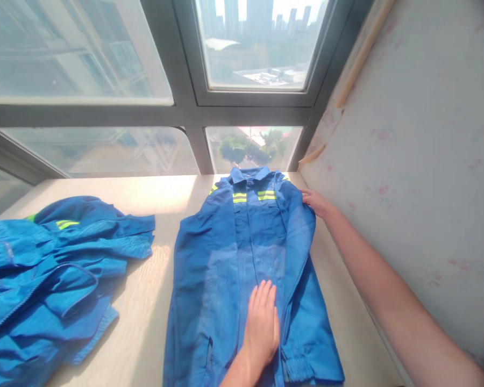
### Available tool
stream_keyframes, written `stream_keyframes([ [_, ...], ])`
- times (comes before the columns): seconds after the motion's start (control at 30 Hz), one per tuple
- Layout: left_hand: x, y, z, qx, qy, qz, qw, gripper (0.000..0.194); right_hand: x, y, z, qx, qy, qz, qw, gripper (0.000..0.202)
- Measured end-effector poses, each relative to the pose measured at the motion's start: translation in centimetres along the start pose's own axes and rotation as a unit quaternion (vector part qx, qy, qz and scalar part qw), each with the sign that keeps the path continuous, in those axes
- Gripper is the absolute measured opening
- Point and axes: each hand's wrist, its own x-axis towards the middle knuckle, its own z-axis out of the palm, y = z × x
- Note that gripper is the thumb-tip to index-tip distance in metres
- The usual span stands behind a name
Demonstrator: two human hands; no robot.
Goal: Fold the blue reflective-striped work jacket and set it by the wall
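Observation:
A blue work jacket (213, 269) with yellow reflective stripes lies flat, front up, on a pale table (145, 317), collar toward the window. My left hand (262, 320) presses flat on its lower front beside the closure, fingers together. My right hand (315, 203) reaches far forward and grips the jacket's right shoulder edge, where the sleeve is folded inward over the body.
A heap of crumpled blue work clothes (52, 269) with yellow stripes lies at the left of the table. A large window (185, 107) runs along the far edge. A pale wall (419, 161) stands close on the right.

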Motion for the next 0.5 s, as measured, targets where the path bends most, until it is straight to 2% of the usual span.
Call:
stream_keyframes([
  [0.07, -0.1, 1.0, -0.5, -0.005, -0.031, 0.019, 0.999, 0.046, 0.0, 0.1, -0.5, 0.029, -0.008, 0.023, 0.999, 0.057],
  [0.13, -0.2, 2.4, -0.8, -0.017, -0.065, 0.007, 0.998, 0.047, -0.1, 0.1, -0.3, 0.027, -0.002, 0.017, 0.999, 0.054],
  [0.3, -1.5, 5.0, -0.3, -0.018, -0.132, -0.048, 0.99, 0.083, -1.4, 0.3, 0.0, -0.042, -0.031, 0.007, 0.999, 0.041],
  [0.4, -2.2, 5.1, 0.6, -0.03, -0.152, -0.067, 0.986, 0.091, -2.0, 0.8, -0.1, -0.099, -0.03, 0.008, 0.995, 0.043],
  [0.5, -2.2, 4.2, 1.4, -0.097, -0.14, -0.089, 0.981, 0.093, -2.1, 1.6, 0.9, -0.15, -0.004, -0.037, 0.988, 0.035],
])
